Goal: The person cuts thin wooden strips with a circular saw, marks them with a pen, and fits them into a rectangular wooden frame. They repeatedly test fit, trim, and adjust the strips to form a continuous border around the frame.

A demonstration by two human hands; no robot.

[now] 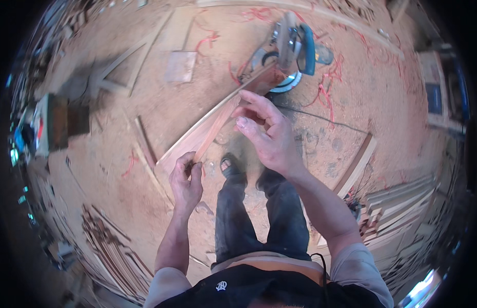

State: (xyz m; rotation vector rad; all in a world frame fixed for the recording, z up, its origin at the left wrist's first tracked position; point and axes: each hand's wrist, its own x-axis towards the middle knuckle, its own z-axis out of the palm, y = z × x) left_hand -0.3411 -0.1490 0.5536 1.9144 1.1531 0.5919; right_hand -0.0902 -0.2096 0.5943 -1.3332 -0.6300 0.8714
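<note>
My left hand (pixel 187 186) is closed, thumb and fingers pinching the near end of a narrow wooden strip (pixel 213 132). The strip slants away to the upper right, over or along a wider wooden board (pixel 192 139); whether they touch is unclear. My right hand (pixel 269 131) hovers by the strip's far end, fingers loosely bent and apart, with nothing visible in them. Its index fingertip is close to the board's edge; contact cannot be made out. Beyond the fingertips, the board's far end meets a mitre saw (pixel 290 51) with a blue handle and a round base.
Red plastic ties (pixel 325 90) and a dark cable (pixel 320 117) lie on the dusty floor around the saw. Stacked wood strips (pixel 112 246) lie at lower left, with more lumber (pixel 397 205) at right. A square wooden piece (pixel 180 66) lies beyond the board.
</note>
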